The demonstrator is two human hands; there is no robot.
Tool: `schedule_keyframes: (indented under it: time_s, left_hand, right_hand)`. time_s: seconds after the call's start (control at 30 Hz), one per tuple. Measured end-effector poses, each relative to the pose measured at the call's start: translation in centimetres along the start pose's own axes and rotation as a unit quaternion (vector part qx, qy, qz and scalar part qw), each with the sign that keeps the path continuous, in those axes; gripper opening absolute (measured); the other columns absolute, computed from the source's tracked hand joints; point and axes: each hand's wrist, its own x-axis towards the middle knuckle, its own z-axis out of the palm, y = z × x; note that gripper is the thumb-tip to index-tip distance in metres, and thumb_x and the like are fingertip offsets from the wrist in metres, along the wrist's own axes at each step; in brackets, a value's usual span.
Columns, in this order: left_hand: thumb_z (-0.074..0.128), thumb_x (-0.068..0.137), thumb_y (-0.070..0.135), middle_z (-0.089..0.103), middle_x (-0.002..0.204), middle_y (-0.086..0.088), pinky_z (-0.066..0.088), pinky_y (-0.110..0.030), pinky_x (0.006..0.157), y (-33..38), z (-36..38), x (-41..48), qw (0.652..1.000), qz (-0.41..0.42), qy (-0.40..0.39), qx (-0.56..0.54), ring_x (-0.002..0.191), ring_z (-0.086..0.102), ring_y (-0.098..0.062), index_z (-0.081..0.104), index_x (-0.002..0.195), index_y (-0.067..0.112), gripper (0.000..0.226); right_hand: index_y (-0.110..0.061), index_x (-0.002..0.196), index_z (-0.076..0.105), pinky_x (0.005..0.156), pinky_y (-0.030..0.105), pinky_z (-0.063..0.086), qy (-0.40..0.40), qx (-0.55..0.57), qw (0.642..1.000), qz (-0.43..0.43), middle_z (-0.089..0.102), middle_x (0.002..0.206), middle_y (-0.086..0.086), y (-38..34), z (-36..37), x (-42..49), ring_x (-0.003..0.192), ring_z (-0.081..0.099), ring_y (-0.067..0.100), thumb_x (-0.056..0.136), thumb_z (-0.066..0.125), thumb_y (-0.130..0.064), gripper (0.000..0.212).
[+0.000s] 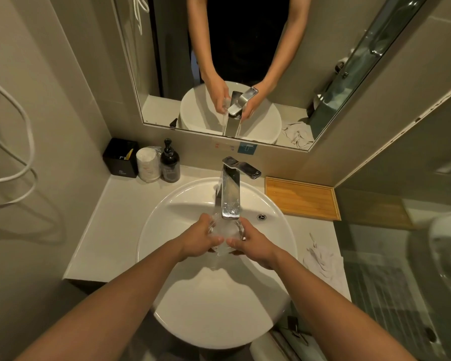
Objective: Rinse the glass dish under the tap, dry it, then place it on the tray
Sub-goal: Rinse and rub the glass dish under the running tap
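A clear glass dish [225, 230] is held over the white basin [172, 209], directly beneath the spout of the chrome tap [231, 194]. Water runs onto it and spills down into the bowl. My left hand [199, 238] grips its left side and my right hand [253, 243] grips its right side, thumbs nearly meeting at the near rim. Most of the glass is hidden by fingers and water. The wooden tray [301, 198] lies on the counter to the right of the tap. A crumpled white cloth [323, 259] rests on the counter at the basin's right.
A black box [120, 161], a wrapped white roll [148, 164] and a dark pump bottle [170, 162] stand at the back left of the counter. A mirror [245, 61] hangs above. A glass shower partition [401, 256] borders the right side.
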Motion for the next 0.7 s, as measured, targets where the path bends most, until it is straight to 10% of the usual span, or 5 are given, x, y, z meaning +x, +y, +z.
schedule_keyframes:
  time_s: [0.7]
  left_hand:
    - [0.074, 0.090, 0.029, 0.064, 0.114, -0.013, 0.060, -0.046, 0.087, 1.2, 0.1, -0.3, 0.998, 0.009, 0.001, 0.061, 0.100, 0.068, -0.027, 0.039, 0.124, 0.009, 0.053]
  right_hand:
    - [-0.042, 0.131, 0.056, 0.072, 0.021, 0.056, 0.011, -0.015, 1.000, -0.005, 0.071, 0.098, -0.021, -1.2, -0.2, -0.5, 0.084, 0.068, -0.001, 0.096, 0.065, -0.011, 0.048]
